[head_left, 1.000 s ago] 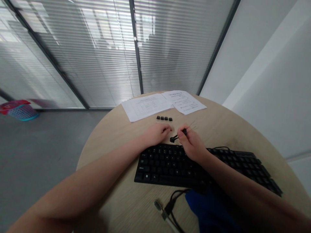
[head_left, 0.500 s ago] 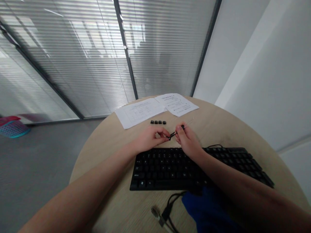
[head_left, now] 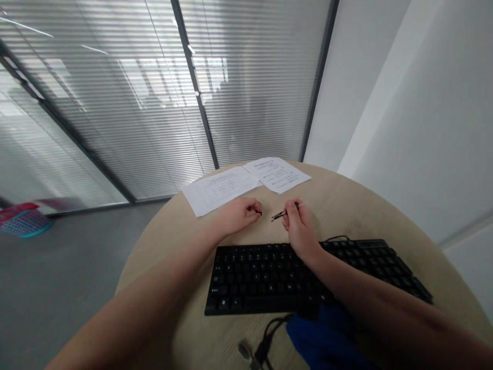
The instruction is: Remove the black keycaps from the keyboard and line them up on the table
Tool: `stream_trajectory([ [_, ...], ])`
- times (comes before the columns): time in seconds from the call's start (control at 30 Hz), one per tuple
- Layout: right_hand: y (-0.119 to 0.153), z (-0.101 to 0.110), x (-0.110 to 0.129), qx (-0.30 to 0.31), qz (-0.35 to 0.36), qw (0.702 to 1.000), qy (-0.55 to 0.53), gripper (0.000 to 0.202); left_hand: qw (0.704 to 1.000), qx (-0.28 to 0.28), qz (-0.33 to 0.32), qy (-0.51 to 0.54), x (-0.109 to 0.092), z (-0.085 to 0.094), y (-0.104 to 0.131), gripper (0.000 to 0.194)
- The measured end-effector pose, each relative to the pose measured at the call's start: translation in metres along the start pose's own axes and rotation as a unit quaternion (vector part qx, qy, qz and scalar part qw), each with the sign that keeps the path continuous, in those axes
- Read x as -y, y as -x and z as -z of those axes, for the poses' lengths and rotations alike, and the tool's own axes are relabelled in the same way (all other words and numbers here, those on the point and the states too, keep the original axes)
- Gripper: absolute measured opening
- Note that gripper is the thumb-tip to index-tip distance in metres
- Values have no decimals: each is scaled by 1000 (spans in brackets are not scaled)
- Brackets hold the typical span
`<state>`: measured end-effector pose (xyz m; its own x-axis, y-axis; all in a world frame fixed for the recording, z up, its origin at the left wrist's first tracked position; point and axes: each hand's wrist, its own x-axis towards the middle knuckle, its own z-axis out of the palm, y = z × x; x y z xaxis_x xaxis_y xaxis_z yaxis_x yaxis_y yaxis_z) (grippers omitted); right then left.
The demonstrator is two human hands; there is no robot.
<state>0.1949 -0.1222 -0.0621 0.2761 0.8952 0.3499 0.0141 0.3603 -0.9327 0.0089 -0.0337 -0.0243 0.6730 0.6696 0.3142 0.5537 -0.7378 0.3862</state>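
Observation:
My left hand (head_left: 239,215) is above the table beyond the keyboard, its thumb and fingers pinched on a small black keycap (head_left: 259,213). To its right, my right hand (head_left: 299,226) is closed around a thin black keycap puller (head_left: 279,215) with two prongs. The prongs point left toward the keycap, with a small gap between them and my left fingers. Below both hands lies a black keyboard (head_left: 254,277), partly covered by my right forearm. The row of loose keycaps is mostly hidden behind my left hand.
Two printed sheets (head_left: 219,190) lie at the far side of the round wooden table (head_left: 154,257). A black cable with a plug (head_left: 264,349) and blue cloth (head_left: 319,334) are at the near edge. A pink and blue basket (head_left: 25,221) stands on the floor, left.
My left hand has moved slightly left and away from the puller, taking the keycap off its prongs. It now covers the row of loose keycaps. The view has tilted up a little.

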Motion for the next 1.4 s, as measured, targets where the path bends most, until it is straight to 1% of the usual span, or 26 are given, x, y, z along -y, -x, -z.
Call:
stream_trajectory([
  [0.07,2,-2,4,-37,-3,999,-24,45,999,3,-19,-31,3,-7,-18,12],
  [0.1,2,-3,6,-46,-3,998,-35,45,999,2,-26,-47,4,-11,-27,12],
  [0.17,3,-5,9,-42,-1,998,-50,44,997,0,-32,-76,6,-19,-41,12],
  [0.27,3,-6,9,-34,-2,998,-51,43,993,6,-41,-108,8,-26,-52,11],
  [0.37,3,-6,8,-29,-13,998,-55,42,990,19,-49,-131,12,-28,-55,11],
  [0.53,5,-7,9,-33,-27,997,-63,42,986,46,-47,-152,24,-25,-57,12],
  [0.67,5,-8,10,-32,-33,996,-70,43,986,61,-37,-150,31,-26,-58,28],
  [0.77,5,-9,11,-33,-33,996,-72,45,987,68,-30,-145,32,-26,-59,37],
  [0.9,4,-9,13,-36,-40,995,-84,45,988,73,-21,-138,29,-27,-61,39],
  [1.0,4,-10,13,-38,-51,994,-85,44,989,71,-17,-129,26,-22,-61,42],
  [1.1,4,-9,11,-38,-46,996,-73,41,992,49,-16,-117,19,-8,-56,47],
  [1.17,4,-7,9,-34,-34,997,-61,39,995,15,-3,-102,10,5,-49,46],
  [1.2,4,-7,9,-31,-29,998,-55,38,996,-10,13,-91,3,11,-43,43],
  [1.27,4,-6,8,-28,-22,998,-47,36,995,-56,71,-49,-12,17,-27,34],
  [1.3,3,-6,9,-28,-20,998,-46,36,993,-53,103,-38,-20,17,-17,31],
  [1.33,3,-5,10,-30,-18,998,-48,35,991,-27,128,-38,-28,15,-7,32],
  [1.37,3,-6,11,-34,-18,998,-51,34,989,19,138,-51,-35,11,4,31],
  [1.4,3,-6,13,-38,-17,997,-57,33,984,83,137,-76,-41,6,15,27],
])
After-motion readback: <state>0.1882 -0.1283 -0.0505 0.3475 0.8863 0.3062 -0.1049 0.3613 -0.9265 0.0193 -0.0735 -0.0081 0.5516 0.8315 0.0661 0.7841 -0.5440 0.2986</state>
